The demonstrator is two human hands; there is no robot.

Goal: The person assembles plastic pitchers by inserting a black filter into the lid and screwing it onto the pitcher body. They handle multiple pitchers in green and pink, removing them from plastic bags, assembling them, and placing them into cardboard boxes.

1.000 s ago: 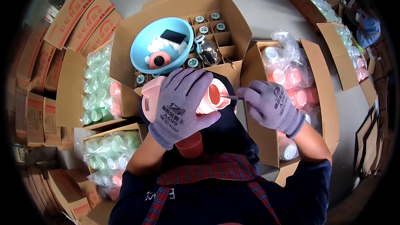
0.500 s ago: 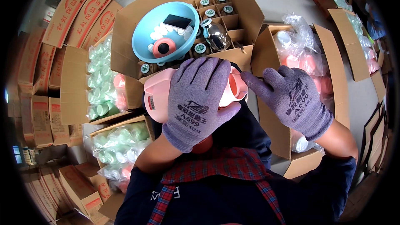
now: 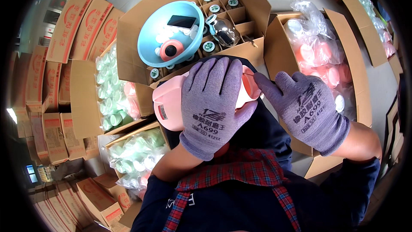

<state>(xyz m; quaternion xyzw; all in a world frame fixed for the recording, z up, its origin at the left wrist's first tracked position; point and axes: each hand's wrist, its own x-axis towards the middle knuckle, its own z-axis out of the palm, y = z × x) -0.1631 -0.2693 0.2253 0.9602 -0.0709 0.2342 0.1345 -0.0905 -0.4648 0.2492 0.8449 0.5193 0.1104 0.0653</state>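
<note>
Across my lap lies a pink plastic jug-like body (image 3: 168, 102), with its round open end facing right and an orange-pink inside showing. My left hand (image 3: 212, 105), in a purple-grey knit glove, wraps over its middle, fingers together and thumb near the opening. My right hand (image 3: 305, 105), gloved alike, has its index finger stretched to the rim of that opening while the other fingers curl. A thin line shows at this fingertip; what it is, and where the right thumb lies, I cannot make out.
Ahead, a divided carton (image 3: 253, 53) holds several bottles with green-and-white tops. On it rest a blue basin (image 3: 143, 45) with a phone, white discs and a pink ring-shaped part, and a clear glass vessel (image 3: 225, 32). Cartons of bagged pink (image 3: 324, 53) and green parts (image 3: 107, 90) flank me.
The view has shifted slightly. Both hands and the pink body sit a little farther right in the picture; the left hand's hold and the right fingertip's place at the rim look much the same.
</note>
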